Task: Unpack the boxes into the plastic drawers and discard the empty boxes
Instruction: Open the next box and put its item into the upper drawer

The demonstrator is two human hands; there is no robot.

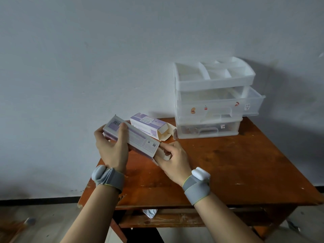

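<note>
The left hand curls its fingers round a long, flat cardboard box, smooth lilac and white. The right hand pinches its open end flap. Beyond those fingers a second opened box lies beside translucent plastic drawers on the scuffed wooden table.

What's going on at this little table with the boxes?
A person is unpacking. Their left hand grips a long purple and white box above the wooden table, while the right hand pinches the flap at its open end. A second box lies on the table with its end open, beside the plastic drawers, whose middle drawer is pulled out.
</note>
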